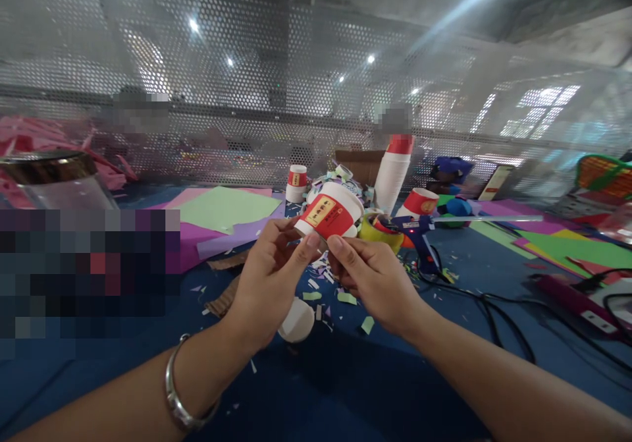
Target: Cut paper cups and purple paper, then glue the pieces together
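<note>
A red and white paper cup point(334, 210) with a gold label is held up in front of me, tilted, its wide rim pointing up and away. My left hand point(274, 264) grips its lower left side, thumb against the base edge. The fingertips of my right hand point(368, 267) pinch the cup's lower edge from the right. Below my hands a round white disc point(297, 321) lies on the blue table point(340, 389). Paper scraps point(347, 297) are scattered around it. Behind the cup, a decorated pile partly shows.
A blue glue gun point(419, 238) with a clear stick stands at right, its black cable point(494, 297) running to a purple power strip point(575, 303). Stacked white cups point(392, 178) rise behind. Coloured paper sheets point(230, 208) lie left; a glass jar point(69, 192) stands far left.
</note>
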`<move>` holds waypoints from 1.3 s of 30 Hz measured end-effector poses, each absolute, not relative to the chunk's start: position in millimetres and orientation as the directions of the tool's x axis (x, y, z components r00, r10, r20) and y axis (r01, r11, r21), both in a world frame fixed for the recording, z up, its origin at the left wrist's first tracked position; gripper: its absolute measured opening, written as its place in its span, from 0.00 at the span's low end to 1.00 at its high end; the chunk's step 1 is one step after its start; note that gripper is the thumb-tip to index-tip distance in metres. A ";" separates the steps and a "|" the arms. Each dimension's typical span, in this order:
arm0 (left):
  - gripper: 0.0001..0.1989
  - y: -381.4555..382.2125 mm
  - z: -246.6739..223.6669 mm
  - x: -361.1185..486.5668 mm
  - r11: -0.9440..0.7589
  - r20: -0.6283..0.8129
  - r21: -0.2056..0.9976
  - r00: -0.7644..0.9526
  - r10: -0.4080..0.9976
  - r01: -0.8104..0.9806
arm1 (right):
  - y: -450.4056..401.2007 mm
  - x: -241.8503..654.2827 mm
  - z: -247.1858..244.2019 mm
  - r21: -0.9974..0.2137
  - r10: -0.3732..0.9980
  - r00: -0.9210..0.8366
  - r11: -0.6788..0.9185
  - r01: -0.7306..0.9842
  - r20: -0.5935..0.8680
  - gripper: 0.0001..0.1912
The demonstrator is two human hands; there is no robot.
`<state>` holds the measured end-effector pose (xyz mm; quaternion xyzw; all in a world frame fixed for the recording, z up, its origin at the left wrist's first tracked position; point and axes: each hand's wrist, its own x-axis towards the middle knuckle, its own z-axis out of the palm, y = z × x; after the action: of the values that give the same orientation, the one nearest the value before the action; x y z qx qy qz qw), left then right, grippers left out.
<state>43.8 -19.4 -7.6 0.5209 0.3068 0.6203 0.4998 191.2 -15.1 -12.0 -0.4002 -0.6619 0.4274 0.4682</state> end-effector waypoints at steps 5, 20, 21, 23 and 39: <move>0.13 -20.7 -8.8 43.7 -0.369 0.387 0.902 0.041 0.921 -0.224 | -16.2 191.5 -9.8 -0.931 0.924 -0.246 0.334 0.149 0.292 0.26; 0.17 -21.3 -13.1 31.8 -0.591 0.592 0.795 0.037 0.805 0.139 | -18.2 191.7 -8.6 -0.929 0.917 -0.263 0.342 0.138 0.299 0.25; 0.16 -21.5 -12.5 31.4 -0.588 0.589 0.797 0.038 0.807 0.141 | -18.3 192.0 -8.3 -0.927 0.917 -0.262 0.346 0.143 0.301 0.25; 0.17 -22.2 -10.8 31.6 -0.580 0.580 0.806 0.038 0.814 0.119 | -18.4 192.4 -7.7 -0.922 0.915 -0.255 0.356 0.153 0.311 0.26; 0.19 -19.0 -6.4 40.7 -0.294 0.297 0.902 -0.040 0.954 -0.316 | -10.8 192.1 -12.5 -0.911 0.922 -0.256 0.349 0.221 0.291 0.26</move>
<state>40.7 -19.0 -6.4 0.4851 0.3291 0.6416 0.4947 192.1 -10.8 -12.5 -0.4148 -0.6889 0.3917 0.4472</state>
